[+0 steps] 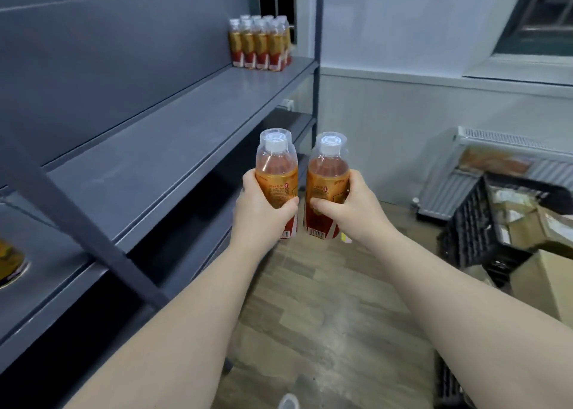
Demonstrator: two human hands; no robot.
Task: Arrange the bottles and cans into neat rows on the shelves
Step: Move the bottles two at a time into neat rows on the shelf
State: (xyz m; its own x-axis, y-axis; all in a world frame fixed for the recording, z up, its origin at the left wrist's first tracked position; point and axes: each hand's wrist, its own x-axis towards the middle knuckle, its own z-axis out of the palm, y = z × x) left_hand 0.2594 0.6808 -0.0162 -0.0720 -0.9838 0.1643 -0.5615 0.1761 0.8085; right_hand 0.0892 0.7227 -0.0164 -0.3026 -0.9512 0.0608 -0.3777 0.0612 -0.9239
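Left hand [263,205] wraps fingers round clear plastic bottle of orange drink [276,173]. Right hand [352,208] grips second same bottle [325,185]. Both upright, side by side, in air beside grey metal shelf [192,129]. More bottles in rows [260,42] at shelf's far end.

Shop or stockroom: long grey metal shelving [173,148], block of identical labelled drink bottles [260,44] at far end, black plastic crate [471,222] and cardboard boxes [555,272] at right.

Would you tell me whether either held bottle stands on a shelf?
No: the left hand grips the left bottle and the right hand the right bottle, both held clear of the shelf.
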